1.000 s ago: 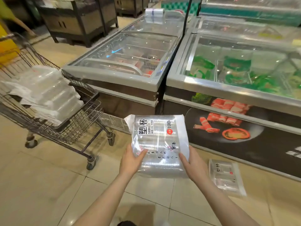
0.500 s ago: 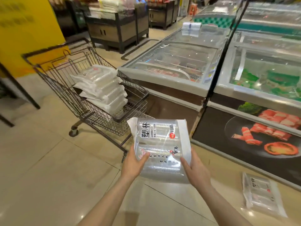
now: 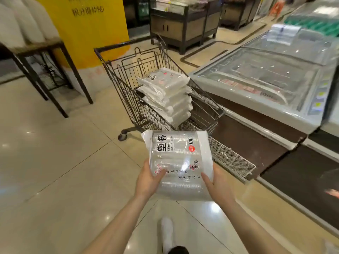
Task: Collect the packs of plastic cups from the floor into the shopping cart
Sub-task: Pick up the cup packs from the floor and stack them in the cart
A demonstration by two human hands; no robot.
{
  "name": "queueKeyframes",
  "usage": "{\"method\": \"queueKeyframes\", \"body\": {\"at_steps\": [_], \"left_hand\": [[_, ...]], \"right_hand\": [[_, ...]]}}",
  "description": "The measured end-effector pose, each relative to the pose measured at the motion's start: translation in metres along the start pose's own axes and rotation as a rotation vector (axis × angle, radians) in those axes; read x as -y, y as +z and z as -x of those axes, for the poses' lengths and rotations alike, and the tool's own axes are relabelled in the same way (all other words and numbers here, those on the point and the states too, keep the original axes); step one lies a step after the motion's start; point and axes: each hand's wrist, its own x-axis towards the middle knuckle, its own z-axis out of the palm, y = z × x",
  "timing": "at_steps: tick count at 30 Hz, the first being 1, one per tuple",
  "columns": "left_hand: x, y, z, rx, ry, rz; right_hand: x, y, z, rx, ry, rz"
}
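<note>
I hold a clear pack of plastic cups (image 3: pixel 178 158) with black lettering in front of me, above the floor. My left hand (image 3: pixel 149 180) grips its lower left edge with the thumb on top. My right hand (image 3: pixel 217 184) grips its lower right edge the same way. Just beyond the pack stands the wire shopping cart (image 3: pixel 128 88). A stack of several cup packs (image 3: pixel 167 94) lies inside its basket, toward the right side.
Chest freezers (image 3: pixel 266 85) with glass lids run along the right. A dark metal table (image 3: pixel 45 57) stands at the left before a yellow pillar (image 3: pixel 82 24). Wooden display stands (image 3: pixel 183 24) are at the back. My white shoe (image 3: pixel 167 233) shows below on the tiled floor.
My view has swung left and I have stepped closer, so the cart now stands straight ahead. The pack on the floor at the right has left the view. Both hands keep their hold.
</note>
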Motion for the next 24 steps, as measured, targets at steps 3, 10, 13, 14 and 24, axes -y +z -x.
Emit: {"method": "queueKeyframes", "body": {"at_steps": [3, 10, 13, 14, 24], "left_hand": [[-0.005, -0.016, -0.047, -0.033, -0.001, -0.024], [-0.031, -0.063, -0.149, -0.085, 0.021, -0.023], [-0.04, -0.08, -0.186, -0.097, 0.024, -0.043], [-0.041, -0.086, -0.198, -0.099, 0.025, -0.047], [-0.031, -0.15, -0.331, 0.0, 0.132, -0.033]], "right_hand": [[0.029, 0.015, -0.044, -0.009, -0.047, -0.033], [0.097, 0.033, -0.149, 0.035, -0.06, 0.014], [0.118, 0.042, -0.183, 0.014, -0.059, 0.032], [0.125, 0.045, -0.192, 0.004, -0.064, 0.044], [0.205, 0.104, -0.272, -0.125, -0.032, 0.099]]}}
